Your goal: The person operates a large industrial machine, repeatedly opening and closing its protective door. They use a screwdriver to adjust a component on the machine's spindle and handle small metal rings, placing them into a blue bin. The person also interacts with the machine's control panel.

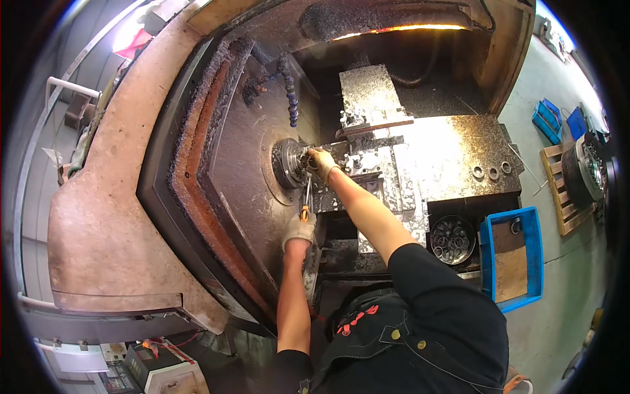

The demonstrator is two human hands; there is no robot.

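My left hand (300,230), in a pale work glove, is closed round an orange-handled tool (304,213). The tool's slim metal shaft points up toward the lathe chuck (287,163); its exact kind is hard to tell. At the chuck's face, my gloved right hand (321,163) has its fingers curled in against the metal parts there. Those fingers hide what they grip. A blue segmented coolant hose (289,92) hangs above the chuck. Just right of my right hand sits a tool block (367,162) on the chip-covered slide.
Three metal rings, one of them here (494,172), lie on the flat machine bed (453,148). A round pan (471,252) below holds several more rings. Beside it stands a blue crate (540,262). Farther right is a wooden pallet (558,197). The machine's housing (111,223) rises at left.
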